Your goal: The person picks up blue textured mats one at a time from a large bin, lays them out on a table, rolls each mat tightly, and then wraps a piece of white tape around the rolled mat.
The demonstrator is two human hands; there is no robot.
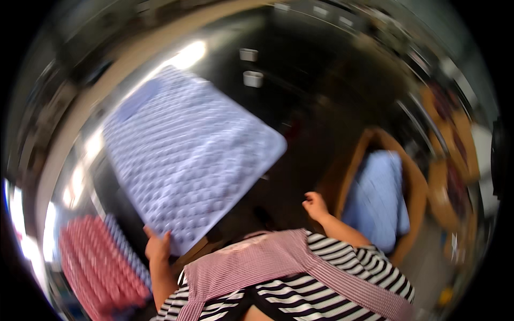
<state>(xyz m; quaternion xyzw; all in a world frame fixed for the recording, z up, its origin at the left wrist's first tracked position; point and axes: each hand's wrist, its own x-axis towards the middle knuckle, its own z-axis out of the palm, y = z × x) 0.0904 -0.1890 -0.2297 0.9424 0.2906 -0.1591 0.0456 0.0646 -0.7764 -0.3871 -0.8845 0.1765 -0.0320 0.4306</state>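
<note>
A light blue mat (193, 155) covered in raised bumps lies spread over the dark, shiny table (300, 69). A smoother, darker blue oval patch shows near its far left edge. My left hand (158, 247) grips the mat's near corner, thumb on the near side. My right hand (315, 205) is off the mat, by the left side of a cardboard box (420, 187). Its fingers are loosely bent and apart, with nothing seen in them; the picture is somewhat blurred there. Folded blue mats (377, 198) fill the box.
At the lower left, a stack of pink bumpy mats (101, 262) sits against a blue bumpy one (128, 251), left of my left forearm. Two small white blocks (252, 79) rest on the table's far part. More cardboard boxes (447, 182) stand at the far right.
</note>
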